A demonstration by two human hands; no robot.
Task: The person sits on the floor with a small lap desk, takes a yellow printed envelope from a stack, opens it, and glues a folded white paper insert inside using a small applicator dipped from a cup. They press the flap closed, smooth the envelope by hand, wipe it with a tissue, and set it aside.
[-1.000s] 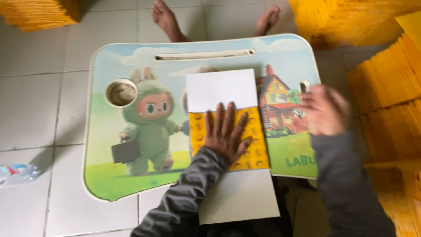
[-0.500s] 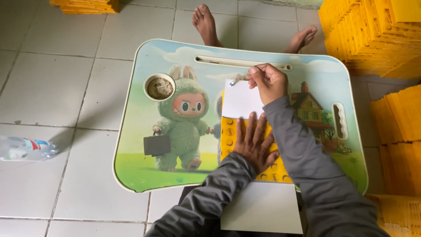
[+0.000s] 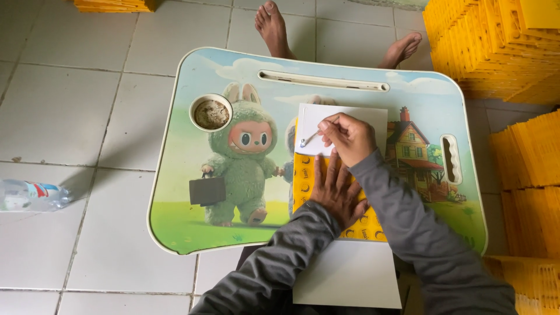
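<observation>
My left hand lies flat, fingers spread, on a yellow patterned band across a long white cardboard sheet on the lap table. My right hand is closed on a thin stick-like tool whose tip touches the white upper part of the sheet. Both arms wear grey sleeves. The sheet's lower end hangs over the table's near edge.
The table bears a cartoon green creature picture, a round cup hole with brownish content, a top slot and a side handle slot. Two bare feet rest beyond it. Yellow stacks stand right; a plastic bottle lies left.
My right hand moved from the table's right side to the sheet's top and now holds the thin tool against it. My left hand stayed pressed on the yellow band.
</observation>
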